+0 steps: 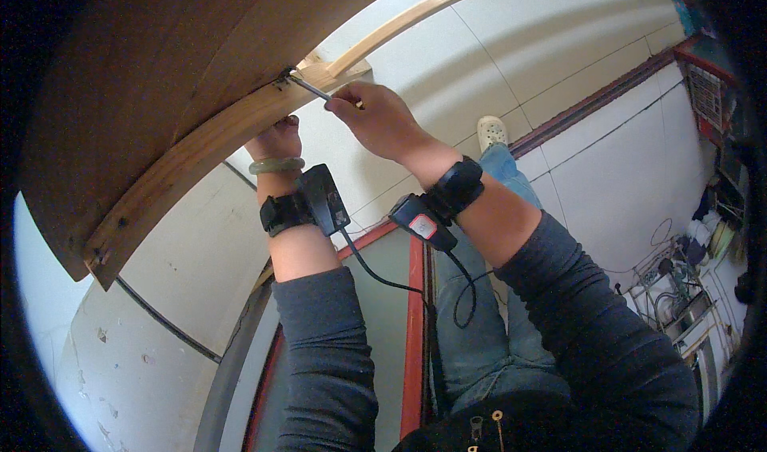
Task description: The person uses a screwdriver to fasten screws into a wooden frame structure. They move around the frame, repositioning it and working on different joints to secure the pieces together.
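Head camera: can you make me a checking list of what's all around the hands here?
Surface: white tiled floor.
Job's things: thin metal tool, tip at the wooden frame.
Clutter: gear heap far right.
Grippers: right hand pinches the tool; left hand grips the frame from below.
Cables: black cables hang from both wrist devices.
Surroundings: thin wooden strip, red-edged panel, white shoe.

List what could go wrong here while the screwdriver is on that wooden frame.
1. The right hand holds the thin screwdriver at a slant into the corner of the wooden rail; the tip might slip off the fastener.
2. The left hand grips the rail just below that tip, so a slip could jab it.
3. Loose cables from the wrist devices could snag.
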{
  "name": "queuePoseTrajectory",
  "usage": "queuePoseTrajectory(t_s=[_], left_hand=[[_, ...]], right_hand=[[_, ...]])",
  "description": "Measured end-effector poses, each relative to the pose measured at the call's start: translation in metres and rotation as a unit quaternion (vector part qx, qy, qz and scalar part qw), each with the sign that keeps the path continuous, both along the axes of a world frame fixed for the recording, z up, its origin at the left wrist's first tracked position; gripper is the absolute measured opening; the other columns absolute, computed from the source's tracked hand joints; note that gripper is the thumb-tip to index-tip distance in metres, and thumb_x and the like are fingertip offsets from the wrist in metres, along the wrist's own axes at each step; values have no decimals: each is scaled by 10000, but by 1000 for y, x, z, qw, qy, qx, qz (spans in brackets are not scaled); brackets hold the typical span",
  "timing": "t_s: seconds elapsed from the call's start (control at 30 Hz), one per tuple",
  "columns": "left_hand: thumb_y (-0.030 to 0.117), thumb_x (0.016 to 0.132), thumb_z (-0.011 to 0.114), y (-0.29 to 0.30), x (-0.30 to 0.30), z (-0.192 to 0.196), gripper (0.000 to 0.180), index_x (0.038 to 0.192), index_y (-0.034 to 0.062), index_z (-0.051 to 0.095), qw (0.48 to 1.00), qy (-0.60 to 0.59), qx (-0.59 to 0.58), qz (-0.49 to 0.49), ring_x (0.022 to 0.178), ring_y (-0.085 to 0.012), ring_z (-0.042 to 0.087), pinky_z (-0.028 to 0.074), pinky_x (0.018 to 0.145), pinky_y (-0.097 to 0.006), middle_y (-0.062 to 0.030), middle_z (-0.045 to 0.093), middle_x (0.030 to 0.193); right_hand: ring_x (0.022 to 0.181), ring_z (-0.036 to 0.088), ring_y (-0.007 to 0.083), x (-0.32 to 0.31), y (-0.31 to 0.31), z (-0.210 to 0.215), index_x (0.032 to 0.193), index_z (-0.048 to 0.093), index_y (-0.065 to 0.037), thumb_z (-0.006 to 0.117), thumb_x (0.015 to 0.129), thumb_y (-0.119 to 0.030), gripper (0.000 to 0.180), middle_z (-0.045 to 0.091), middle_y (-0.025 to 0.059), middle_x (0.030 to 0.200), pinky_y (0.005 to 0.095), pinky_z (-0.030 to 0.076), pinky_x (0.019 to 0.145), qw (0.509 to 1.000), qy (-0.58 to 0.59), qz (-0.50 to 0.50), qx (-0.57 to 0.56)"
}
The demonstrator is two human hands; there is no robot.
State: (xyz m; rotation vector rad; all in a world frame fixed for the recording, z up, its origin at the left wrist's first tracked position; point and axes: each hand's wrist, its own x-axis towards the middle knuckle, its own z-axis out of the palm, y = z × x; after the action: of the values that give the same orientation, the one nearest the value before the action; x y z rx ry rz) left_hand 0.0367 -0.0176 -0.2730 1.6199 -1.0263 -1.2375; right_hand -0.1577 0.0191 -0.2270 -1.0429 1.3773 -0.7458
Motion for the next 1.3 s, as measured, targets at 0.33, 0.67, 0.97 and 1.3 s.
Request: queuePoseTrajectory(t_s=[0.33,0.67,0.97,1.3], left_hand=[[488,810,527,-3,-17,11,365,973,163,502,954,231,87,171,742,-119,475,334,518,-248,-10,547,912],[448,806,559,-1,-12,-1,333,974,162,539,945,271,81,163,680,-119,507,346,496,-229,2,582,876],[287,835,540,-1,-20,3,247,993,98,544,935,288,88,189,696,-100,546,404,438,-206,-16,593,920],[261,814,578,4,-6,-17,273,1026,96,529,999,-8,-39,-17,777,-116,563,455,487,-205,-23,586,957]], right_hand=[[690,593,240,14,-19,8,889,618,-42,655,756,-325,315,596,103,720,324,475,640,979,90,-125,-130],[735,595,300,38,-31,-5,821,605,-65,636,752,-318,264,594,109,788,394,488,658,970,105,-178,-128],[665,597,227,27,-35,-4,758,633,-93,632,728,-233,143,603,46,741,341,491,582,937,191,-175,-234],[694,599,273,33,-31,-1,819,620,-100,633,742,-249,168,589,68,757,377,498,599,934,172,-225,-218]])
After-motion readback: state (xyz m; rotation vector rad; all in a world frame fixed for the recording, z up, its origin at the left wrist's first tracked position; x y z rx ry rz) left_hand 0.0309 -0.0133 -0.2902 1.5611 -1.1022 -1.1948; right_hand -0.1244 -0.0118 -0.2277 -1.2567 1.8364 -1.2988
